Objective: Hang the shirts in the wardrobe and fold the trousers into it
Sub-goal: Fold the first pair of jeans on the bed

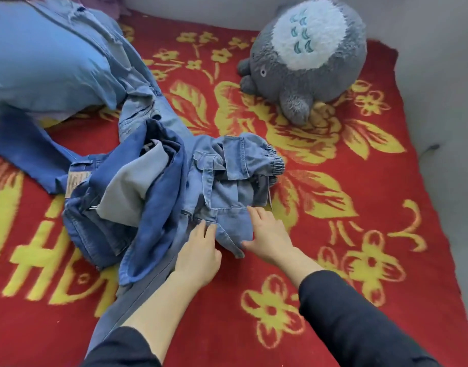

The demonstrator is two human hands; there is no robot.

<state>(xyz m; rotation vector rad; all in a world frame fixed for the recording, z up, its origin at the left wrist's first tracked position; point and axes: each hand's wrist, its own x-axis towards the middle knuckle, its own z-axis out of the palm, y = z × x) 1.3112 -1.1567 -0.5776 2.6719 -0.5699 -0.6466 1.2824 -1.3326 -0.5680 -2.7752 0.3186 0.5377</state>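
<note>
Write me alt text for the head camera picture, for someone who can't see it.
The left hand and right hand rest on crumpled light blue denim trousers lying on a red blanket patterned with yellow flowers. More denim garments are heaped to the left, and a grey plush toy sits farther back on the right.

Trousers point(227, 181) heaped on blanket point(333, 287) — plush toy point(307, 56) behind, right.

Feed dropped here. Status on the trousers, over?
Left hand, right hand flat on light denim trousers. Trousers crumpled on blanket, not folded. Darker jeans piled against them.
</note>
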